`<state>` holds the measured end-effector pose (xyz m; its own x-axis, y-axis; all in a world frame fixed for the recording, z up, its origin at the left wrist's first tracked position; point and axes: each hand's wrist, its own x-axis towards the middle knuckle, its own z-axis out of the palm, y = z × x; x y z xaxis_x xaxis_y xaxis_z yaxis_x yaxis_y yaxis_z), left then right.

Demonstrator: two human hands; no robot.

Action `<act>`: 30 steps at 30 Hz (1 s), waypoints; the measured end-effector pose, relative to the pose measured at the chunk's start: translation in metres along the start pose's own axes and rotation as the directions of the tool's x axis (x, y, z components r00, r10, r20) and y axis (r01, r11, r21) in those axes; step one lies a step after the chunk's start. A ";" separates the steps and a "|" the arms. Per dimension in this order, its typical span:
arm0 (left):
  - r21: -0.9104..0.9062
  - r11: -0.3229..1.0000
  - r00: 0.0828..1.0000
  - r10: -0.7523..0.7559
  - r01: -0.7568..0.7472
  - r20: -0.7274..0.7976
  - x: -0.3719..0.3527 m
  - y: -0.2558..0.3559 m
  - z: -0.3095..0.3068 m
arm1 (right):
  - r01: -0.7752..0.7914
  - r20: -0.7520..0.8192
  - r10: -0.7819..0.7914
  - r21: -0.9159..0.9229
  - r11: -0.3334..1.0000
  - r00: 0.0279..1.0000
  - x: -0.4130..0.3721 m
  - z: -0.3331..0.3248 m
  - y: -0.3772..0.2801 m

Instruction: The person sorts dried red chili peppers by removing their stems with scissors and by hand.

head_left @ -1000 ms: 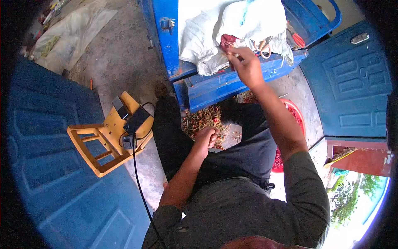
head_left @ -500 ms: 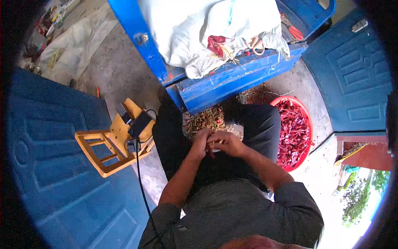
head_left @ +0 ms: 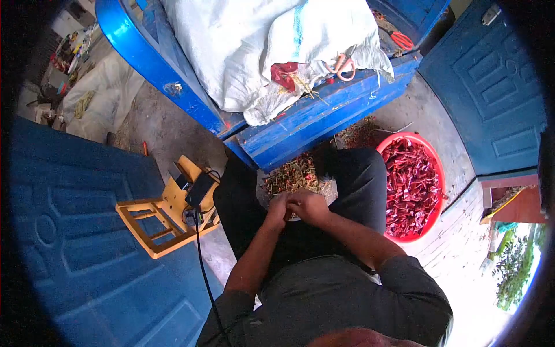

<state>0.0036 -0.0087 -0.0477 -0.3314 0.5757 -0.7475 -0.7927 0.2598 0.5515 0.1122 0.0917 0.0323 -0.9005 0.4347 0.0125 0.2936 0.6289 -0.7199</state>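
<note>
Between my knees, my left hand [head_left: 278, 208] and my right hand [head_left: 309, 206] meet, with curled fingers touching. Anything between the fingers is hidden or too small to name. Just beyond them lies a heap of dried stems and red bits [head_left: 292, 174], partly covered by my hands and legs. To the right of my right knee stands a round red basin [head_left: 441, 199] full of dried red chillies [head_left: 407, 191].
Ahead is a blue bench [head_left: 324, 118] bearing a white sack [head_left: 231, 52], pink-handled scissors [head_left: 345, 67] and red-handled pliers [head_left: 401, 40]. At left, a wooden chair [head_left: 162, 226] carries a black device and cable. Blue doors [head_left: 87, 231] flank both sides.
My hands have drawn closer together, and the right fingers have folded in. The whole view has shifted, showing more of the bench's left side.
</note>
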 end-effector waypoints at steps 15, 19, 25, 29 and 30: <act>0.147 0.985 0.995 0.090 -0.096 0.044 0.018 -0.009 -0.013 | -0.377 -0.107 0.406 0.218 0.900 0.907 0.003 0.032 0.029; 0.167 0.978 0.992 0.118 -0.123 0.038 -0.001 0.009 0.003 | -0.614 0.274 0.689 0.726 0.310 0.672 0.007 0.029 0.022; -0.034 0.990 0.985 0.141 -0.138 0.101 -0.006 0.022 0.010 | -0.224 -0.157 0.484 0.736 0.639 0.861 0.011 0.049 0.047; -0.161 0.970 0.962 0.212 -0.185 0.172 -0.020 0.032 0.009 | -0.050 -0.287 0.282 0.614 0.788 0.915 0.016 0.032 0.033; -0.163 0.970 0.963 0.210 -0.183 0.171 -0.021 0.033 0.010 | -0.032 -0.271 0.213 0.547 0.837 0.939 0.019 0.024 0.026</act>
<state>-0.0108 -0.0047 -0.0105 -0.3983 0.7412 -0.5404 -0.7915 0.0201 0.6109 0.0952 0.1014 -0.0029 -0.6955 0.7170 0.0462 0.0994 0.1598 -0.9821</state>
